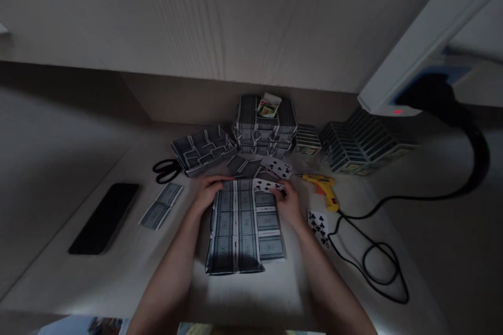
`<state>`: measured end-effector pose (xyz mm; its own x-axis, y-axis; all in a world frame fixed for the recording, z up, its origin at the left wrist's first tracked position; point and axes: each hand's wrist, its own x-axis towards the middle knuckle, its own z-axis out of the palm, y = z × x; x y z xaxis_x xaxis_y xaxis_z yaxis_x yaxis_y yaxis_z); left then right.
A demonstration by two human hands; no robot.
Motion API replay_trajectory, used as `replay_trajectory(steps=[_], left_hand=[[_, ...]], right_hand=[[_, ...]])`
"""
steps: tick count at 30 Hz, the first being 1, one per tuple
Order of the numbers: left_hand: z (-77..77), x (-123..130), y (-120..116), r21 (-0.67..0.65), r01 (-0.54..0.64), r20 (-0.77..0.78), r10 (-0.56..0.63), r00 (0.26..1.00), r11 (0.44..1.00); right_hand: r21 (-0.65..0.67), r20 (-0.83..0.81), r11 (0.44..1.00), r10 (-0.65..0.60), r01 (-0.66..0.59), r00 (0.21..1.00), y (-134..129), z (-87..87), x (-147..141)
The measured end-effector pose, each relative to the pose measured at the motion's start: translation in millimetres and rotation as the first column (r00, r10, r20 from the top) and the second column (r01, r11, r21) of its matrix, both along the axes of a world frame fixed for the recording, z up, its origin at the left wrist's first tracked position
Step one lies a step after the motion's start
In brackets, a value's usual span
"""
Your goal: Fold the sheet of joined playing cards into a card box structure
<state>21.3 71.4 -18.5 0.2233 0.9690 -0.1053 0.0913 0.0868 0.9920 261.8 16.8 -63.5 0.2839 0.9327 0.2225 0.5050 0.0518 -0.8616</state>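
A panel made of joined playing cards, blue patterned backs up, lies on the table in front of me. My left hand grips its upper left edge, thumb on top. At the upper right corner, my right hand pinches a face-up club card between thumb and fingers. That card overlaps the top of the panel's right column. Just beyond my hands, loose cards lie face down, and more club cards lie face up. The undersides of both hands are hidden.
A card-built tray, a card-built box and stacked card packs stand at the back. Scissors, a phone and two cards lie left. A yellow glue gun with a looping black cable lies right.
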Motion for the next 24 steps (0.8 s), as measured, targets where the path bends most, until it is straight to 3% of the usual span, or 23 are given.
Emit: replay_trajectory(steps=[4, 10, 17, 24], left_hand=[[1.8, 1.2, -0.3, -0.013, -0.013, -0.006, 0.013, 1.000, 1.000], [5.9, 1.0, -0.6, -0.006, -0.006, -0.030, 0.005, 1.000, 1.000], [6.9, 3.3, -0.5, 0.010, -0.011, -0.046, 0.011, 0.999, 1.000], [8.1, 7.2, -2.4, -0.013, -0.045, -0.056, 0.044, 0.997, 0.999]], right_hand=[[0.024, 0.139, 0.998, 0.047, -0.051, 0.989, -2.2, 9.7, 1.9], [0.026, 0.198, 0.994, 0.101, -0.109, 0.975, -2.3, 17.5, 3.7], [0.040, 0.026, 0.987, 0.152, -0.153, 0.988, 4.3, 8.2, 2.1], [0.095, 0.004, 0.979, 0.181, -0.180, 0.984, 10.4, 3.8, 0.6]])
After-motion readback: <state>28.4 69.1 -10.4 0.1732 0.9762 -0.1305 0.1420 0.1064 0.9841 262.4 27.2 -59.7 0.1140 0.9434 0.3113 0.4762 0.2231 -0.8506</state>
